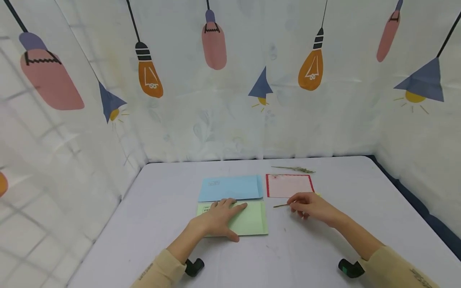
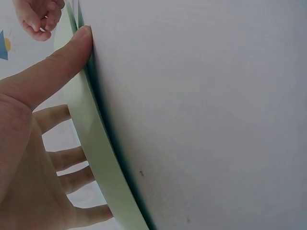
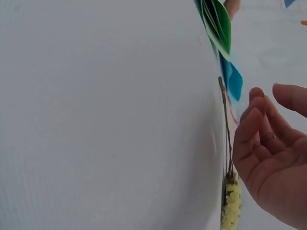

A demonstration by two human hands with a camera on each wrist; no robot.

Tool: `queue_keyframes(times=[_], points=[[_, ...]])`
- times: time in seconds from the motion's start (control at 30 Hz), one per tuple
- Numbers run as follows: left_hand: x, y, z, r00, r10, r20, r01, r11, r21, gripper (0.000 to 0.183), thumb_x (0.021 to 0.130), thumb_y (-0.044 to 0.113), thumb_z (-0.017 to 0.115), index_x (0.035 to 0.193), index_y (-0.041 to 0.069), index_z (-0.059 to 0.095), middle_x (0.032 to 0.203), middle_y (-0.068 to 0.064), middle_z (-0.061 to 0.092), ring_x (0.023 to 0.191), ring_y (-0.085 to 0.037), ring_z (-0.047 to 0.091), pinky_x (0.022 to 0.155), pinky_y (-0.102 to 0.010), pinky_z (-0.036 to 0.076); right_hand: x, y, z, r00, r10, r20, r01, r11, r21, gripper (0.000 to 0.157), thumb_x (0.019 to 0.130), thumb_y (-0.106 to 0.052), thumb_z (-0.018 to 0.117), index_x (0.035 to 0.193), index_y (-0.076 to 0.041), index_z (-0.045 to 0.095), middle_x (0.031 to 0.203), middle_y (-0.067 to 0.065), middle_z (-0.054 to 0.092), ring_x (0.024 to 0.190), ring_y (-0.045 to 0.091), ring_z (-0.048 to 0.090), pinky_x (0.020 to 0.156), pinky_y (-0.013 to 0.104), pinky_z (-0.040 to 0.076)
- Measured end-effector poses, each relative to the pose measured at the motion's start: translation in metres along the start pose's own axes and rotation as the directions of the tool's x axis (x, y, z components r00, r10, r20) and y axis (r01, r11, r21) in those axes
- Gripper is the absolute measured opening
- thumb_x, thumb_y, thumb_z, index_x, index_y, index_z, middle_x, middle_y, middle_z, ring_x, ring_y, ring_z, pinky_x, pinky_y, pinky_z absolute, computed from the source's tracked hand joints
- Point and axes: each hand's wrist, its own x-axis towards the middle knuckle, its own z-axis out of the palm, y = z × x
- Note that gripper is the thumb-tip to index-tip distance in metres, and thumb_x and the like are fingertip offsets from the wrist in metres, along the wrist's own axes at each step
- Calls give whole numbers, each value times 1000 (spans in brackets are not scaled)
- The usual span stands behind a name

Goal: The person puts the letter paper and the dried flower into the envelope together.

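Note:
My left hand (image 1: 219, 220) rests spread on a pale green envelope (image 1: 253, 224), its thumb near the front edge. In the left wrist view the thumb (image 2: 72, 57) lies over that edge and the other fingers reach across the paper. Beside the envelope, my right hand (image 1: 311, 206) hovers over a dried flower stem (image 1: 281, 205). The right wrist view shows its yellow flower head (image 3: 232, 203) low on the table, past the hand. There the thumb stands apart from the loosely bent fingers (image 3: 249, 129), with nothing between them.
Behind the green envelope lies a blue envelope (image 1: 230, 188). To its right is a pink card (image 1: 289, 186) with a red border, and beyond that a dried green sprig (image 1: 293, 169). Black devices (image 1: 194, 267) sit at both wrists. A lamp-printed curtain (image 1: 234, 120) hangs behind the table.

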Motion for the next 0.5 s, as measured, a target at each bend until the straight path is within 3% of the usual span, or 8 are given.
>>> queue_keyframes(times=[0.17, 0.3, 0.5], points=[[2, 0, 1, 1000, 0, -7, 0, 1000, 19, 103, 78, 58, 84, 163, 30, 33, 159, -10, 34, 145, -34, 34, 114, -61, 28, -6, 4, -15, 998, 19, -61, -24, 997, -78, 29, 103, -21, 65, 121, 1, 66, 90, 14, 63, 69, 18, 53, 59, 28, 46], [2, 0, 2, 1000, -9, -5, 9, 1000, 24, 103, 78, 58, 85, 163, 30, 33, 159, -10, 35, 145, -34, 34, 114, -61, 28, -10, 5, -26, 995, 40, -90, -50, 992, -118, 28, 101, -22, 67, 118, 1, 68, 84, 14, 61, 66, 18, 52, 57, 29, 45], [2, 1, 2, 1000, -10, -6, 10, 1000, 18, 103, 78, 57, 85, 162, 29, 34, 158, -10, 36, 144, -34, 35, 114, -61, 28, -14, 8, -42, 988, 44, -147, -67, 985, -158, 26, 100, -20, 69, 116, 0, 69, 97, 13, 65, 77, 26, 57, 61, 31, 50]])
